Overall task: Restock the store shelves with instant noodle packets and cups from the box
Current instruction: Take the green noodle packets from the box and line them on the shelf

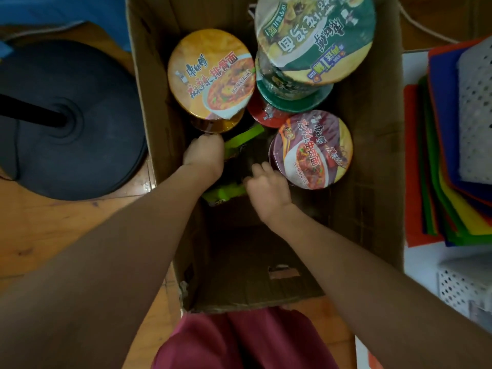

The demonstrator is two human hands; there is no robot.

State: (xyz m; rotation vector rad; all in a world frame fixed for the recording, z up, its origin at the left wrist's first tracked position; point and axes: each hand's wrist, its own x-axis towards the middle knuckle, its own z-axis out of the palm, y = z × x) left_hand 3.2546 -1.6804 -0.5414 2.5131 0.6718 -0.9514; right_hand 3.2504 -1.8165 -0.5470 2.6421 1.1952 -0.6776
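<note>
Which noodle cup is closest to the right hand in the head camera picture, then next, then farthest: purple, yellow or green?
From the right hand:
1. Purple-lidded cup, right beside its fingers, on the box's right.
2. Yellow-lidded cup, farther up on the left.
3. Green-lidded cup, at the top, stacked highest.

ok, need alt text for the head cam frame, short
Seen from above, both hands reach into an open cardboard box: the left hand and right hand close on green noodle packets at the bottom. Around them stand noodle cups with a yellow lid, purple lid and green lid.
</note>
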